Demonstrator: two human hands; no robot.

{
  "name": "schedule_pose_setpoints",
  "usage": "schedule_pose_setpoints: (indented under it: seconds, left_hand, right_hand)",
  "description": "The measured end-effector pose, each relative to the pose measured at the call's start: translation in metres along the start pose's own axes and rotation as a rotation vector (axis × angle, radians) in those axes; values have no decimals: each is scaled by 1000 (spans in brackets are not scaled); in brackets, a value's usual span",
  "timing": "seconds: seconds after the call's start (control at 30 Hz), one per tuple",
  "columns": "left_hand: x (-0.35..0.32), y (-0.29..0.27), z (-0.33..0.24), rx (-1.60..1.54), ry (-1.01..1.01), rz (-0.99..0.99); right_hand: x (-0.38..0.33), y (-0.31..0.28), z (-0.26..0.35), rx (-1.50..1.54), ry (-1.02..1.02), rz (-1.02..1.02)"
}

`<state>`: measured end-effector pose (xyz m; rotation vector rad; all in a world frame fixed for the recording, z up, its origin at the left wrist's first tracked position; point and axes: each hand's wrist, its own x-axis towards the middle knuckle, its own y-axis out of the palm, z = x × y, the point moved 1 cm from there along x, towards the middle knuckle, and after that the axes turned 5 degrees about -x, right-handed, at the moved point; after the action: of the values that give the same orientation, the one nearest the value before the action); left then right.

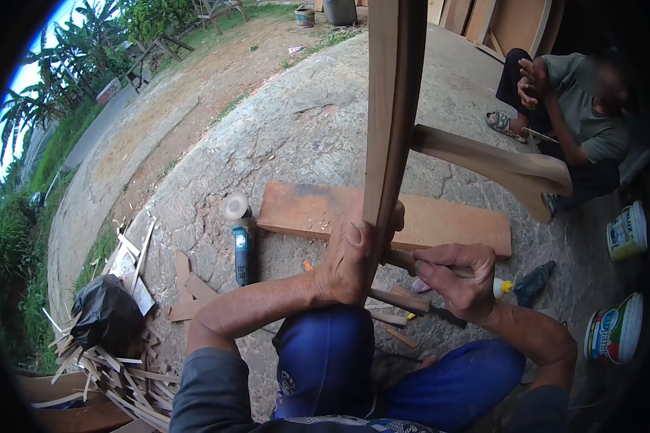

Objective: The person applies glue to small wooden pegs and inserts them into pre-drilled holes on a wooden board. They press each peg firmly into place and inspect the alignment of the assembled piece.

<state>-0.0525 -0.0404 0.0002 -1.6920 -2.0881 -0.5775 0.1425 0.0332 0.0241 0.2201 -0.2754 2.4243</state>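
The work went on outdoors, on a rough, cracked grey concrete ground that gave way to bare earth and grass beyond the flat reddish-brown wooden plank lying across it. Just left of that plank lay a blue angle grinder with a pale disc; farther left were a crumpled black plastic bag and a heap of thin pale wood offcuts. Well right of the plank stood two white plastic tubs, and beyond its right end another person in a grey-green shirt sat on the ground.

Rising in front of the plank was a long, narrow, curved light-brown wooden piece, with a shorter wooden piece branching off its right side above the plank. The left hand was wrapped closed around the long piece's lower part, thumb up along its edge. The right hand was curled tight around a round wooden handle, just in front of the plank's right half.

The long piece's top ran out of the picture, and its foot was hidden behind the left hand and blue-trousered knees. What tool the handle belonged to could not be made out. The fisheye rim blacked out the corners.
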Motion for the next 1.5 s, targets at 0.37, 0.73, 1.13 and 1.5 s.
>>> schedule_pose_setpoints:
  seconds: [0.37,0.73,1.13,1.5]
  left_hand:
    - [0,-6,8,20,7,71]
    - [-5,-5,14,-45,-56,-8]
    - [-4,-2,11,-61,-104,-54]
    - [1,-2,15,-130,-129,-124]
  right_hand:
    - [4,-2,-5,-59,-79,22]
    - [8,-2,-1,-98,14,12]
    - [16,-6,7,-164,-8,40]
    - [20,-10,12,-206,62,88]
